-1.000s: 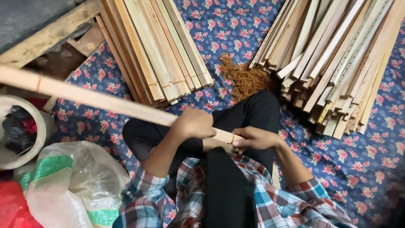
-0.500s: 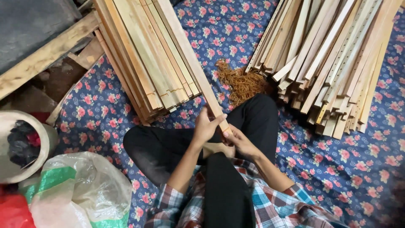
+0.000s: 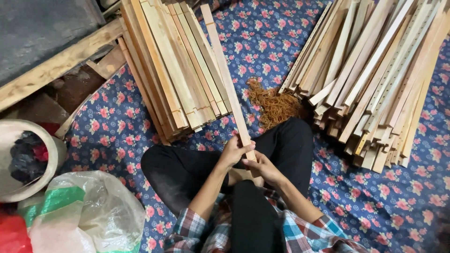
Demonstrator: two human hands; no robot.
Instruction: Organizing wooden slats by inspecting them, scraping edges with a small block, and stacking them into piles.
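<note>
I sit cross-legged on a blue floral cloth [image 3: 281,42]. A long pale wooden slat [image 3: 225,75] runs from my lap up and away, along the right side of the left stack. My left hand [image 3: 234,152] grips the slat near its lower end. My right hand [image 3: 265,168] holds it just below, at the end. A neat stack of notched slats [image 3: 173,70] lies to the left. A looser pile of slats [image 3: 375,75] fans out to the right. A clump of orange-brown rubber bands [image 3: 276,105] lies between the two piles, just beyond my knees.
A rough timber beam [image 3: 56,70] crosses the upper left by a dark slab. A round white tub [image 3: 23,159] with dark contents sits at the left edge. A crumpled clear plastic bag with green [image 3: 84,215] lies beside my left knee, with something red [image 3: 11,234] in the corner.
The slat has swung from lying across to the left to pointing up and away beside the left stack. Both hands stayed on its near end.
</note>
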